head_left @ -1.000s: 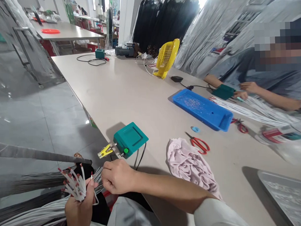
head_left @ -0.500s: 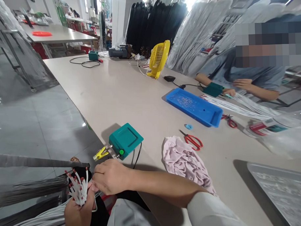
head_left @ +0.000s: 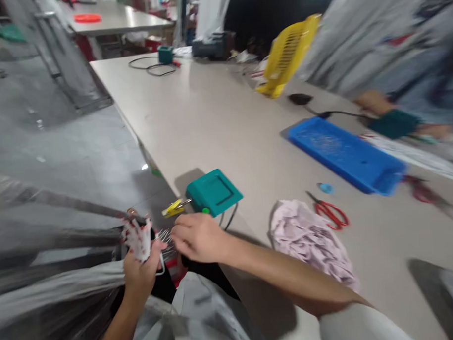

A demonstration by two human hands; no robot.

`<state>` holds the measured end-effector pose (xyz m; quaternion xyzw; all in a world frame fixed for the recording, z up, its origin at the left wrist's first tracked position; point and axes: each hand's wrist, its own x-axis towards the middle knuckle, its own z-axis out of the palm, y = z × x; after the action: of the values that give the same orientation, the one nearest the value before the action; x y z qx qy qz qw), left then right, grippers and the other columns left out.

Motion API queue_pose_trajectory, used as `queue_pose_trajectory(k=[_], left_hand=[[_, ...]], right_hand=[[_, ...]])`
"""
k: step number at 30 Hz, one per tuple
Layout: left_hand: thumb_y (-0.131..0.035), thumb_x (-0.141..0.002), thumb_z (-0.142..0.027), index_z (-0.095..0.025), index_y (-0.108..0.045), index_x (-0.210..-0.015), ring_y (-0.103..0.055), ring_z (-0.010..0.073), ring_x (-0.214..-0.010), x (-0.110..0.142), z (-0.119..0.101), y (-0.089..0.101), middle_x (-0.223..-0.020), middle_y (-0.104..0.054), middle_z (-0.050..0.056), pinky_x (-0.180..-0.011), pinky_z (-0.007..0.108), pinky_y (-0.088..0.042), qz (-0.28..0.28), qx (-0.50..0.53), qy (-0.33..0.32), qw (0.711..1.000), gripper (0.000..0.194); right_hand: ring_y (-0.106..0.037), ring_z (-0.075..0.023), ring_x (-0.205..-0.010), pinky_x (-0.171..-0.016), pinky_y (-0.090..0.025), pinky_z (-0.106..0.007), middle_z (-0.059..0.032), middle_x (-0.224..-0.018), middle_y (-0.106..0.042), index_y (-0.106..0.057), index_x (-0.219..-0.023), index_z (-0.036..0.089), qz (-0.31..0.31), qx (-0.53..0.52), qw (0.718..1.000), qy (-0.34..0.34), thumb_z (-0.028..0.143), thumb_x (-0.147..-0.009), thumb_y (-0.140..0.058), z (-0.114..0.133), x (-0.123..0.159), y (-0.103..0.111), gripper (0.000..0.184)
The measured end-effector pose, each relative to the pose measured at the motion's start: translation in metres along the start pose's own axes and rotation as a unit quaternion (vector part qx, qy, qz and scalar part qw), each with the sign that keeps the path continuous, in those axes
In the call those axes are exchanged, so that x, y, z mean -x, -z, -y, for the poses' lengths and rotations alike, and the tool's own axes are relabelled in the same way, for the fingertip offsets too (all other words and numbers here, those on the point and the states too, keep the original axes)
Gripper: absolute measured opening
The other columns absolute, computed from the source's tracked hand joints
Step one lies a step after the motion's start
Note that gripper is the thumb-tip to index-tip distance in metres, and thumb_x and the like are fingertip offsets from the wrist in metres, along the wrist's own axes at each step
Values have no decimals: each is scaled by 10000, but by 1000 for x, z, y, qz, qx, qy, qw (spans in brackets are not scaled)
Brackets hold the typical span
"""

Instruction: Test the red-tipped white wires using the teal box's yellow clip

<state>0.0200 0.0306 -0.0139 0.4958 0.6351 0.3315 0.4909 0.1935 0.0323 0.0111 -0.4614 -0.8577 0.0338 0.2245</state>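
Observation:
My left hand (head_left: 139,277) is closed around a bundle of white cables (head_left: 140,242) with red tips, their ends pointing up; the picture is blurred here. My right hand (head_left: 199,238) is just right of it, a small gap apart, with curled fingers pressed together. What they hold, if anything, cannot be made out. Thin silvery strands (head_left: 165,237) show between the hands. Right behind my right hand, at the table's edge, sits a teal box (head_left: 214,192) with a green button and a yellow clip (head_left: 173,208) on its front.
On the table (head_left: 195,116) lie a crumpled pink cloth (head_left: 306,239), red-handled scissors (head_left: 332,213), a small blue ring (head_left: 325,188) and a blue tray (head_left: 345,153). A yellow fan (head_left: 291,53) stands farther back. A co-worker's hand (head_left: 376,103) is beside another teal box (head_left: 394,123).
The view has swung, so the table and its things appear farther right. My right hand has drawn slightly away from my left thumb. The cable bundle stays in my left hand.

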Motion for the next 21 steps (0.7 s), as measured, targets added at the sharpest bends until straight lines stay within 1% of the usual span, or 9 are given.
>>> queue_pose_trajectory(k=[2,4,6,8,10,12,15,18,21], left_hand=[[-567,-706,-333,-117,-605,-1087,-432,84,-402,-2,0,-1,-666,-664,29,-432,222,-381,19,15,-5,1000,440],[-564,-709,-288,-124,-619,-1070,-424,71,-391,-5,1,-2,-664,-665,27,-421,209,-371,35,32,-12,999,400],[-561,-721,-261,-113,-610,-1087,-413,59,-382,-8,1,-3,-656,-660,23,-413,198,-363,47,53,-15,997,398],[-570,-731,-267,-98,-610,-1085,-386,46,-354,-10,-1,-5,-606,-648,15,-392,188,-346,58,82,-5,995,395],[-578,-742,-276,-87,-590,-1121,-385,40,-344,-10,-5,-6,-625,-663,28,-373,182,-340,67,101,13,993,424],[-578,-750,-283,-81,-568,-1153,-391,36,-343,-12,-7,-8,-668,-682,42,-364,180,-342,74,120,22,990,451],[-584,-753,-288,-81,-534,-1200,-394,31,-344,-17,-8,-9,-715,-698,54,-364,181,-349,79,143,30,986,495],[-593,-754,-309,-92,-520,-1225,-392,28,-349,-23,-7,-11,-735,-705,59,-361,179,-347,82,150,29,985,523],[-595,-758,-339,-94,-514,-1234,-395,29,-352,-27,-6,-14,-749,-710,68,-360,182,-345,92,152,23,984,542]], right_hand=[[-586,-142,-772,-673,-426,-250,-57,-845,-660,-637,-866,160,-48,21,998,-18,249,-863,-445,-9,0,12,212],[-580,-173,-837,-727,-413,-279,-80,-919,-669,-635,-974,138,-63,77,995,-25,292,-859,-493,-21,-1,22,238],[-564,-203,-867,-760,-381,-322,-85,-924,-671,-629,-1022,138,-4,129,991,-17,317,-850,-519,-32,-5,27,272],[-548,-218,-898,-797,-334,-356,-63,-895,-679,-643,-978,175,57,149,987,11,306,-844,-534,-37,-11,29,217],[-540,-218,-884,-810,-293,-373,-42,-863,-683,-653,-904,207,93,166,981,29,278,-844,-535,-39,-17,29,151],[-539,-216,-843,-809,-267,-385,-38,-817,-677,-650,-827,205,119,187,974,36,253,-844,-530,-37,-23,27,130],[-542,-226,-796,-803,-254,-400,-65,-748,-655,-626,-770,161,152,223,962,28,246,-834,-533,-35,-31,25,141],[-543,-233,-788,-798,-253,-408,-83,-753,-653,-620,-841,140,158,231,960,18,243,-834,-524,-36,-37,24,142],[-542,-229,-827,-817,-246,-412,-83,-795,-671,-632,-874,158,169,204,964,35,226,-844,-500,-39,-39,23,152]])
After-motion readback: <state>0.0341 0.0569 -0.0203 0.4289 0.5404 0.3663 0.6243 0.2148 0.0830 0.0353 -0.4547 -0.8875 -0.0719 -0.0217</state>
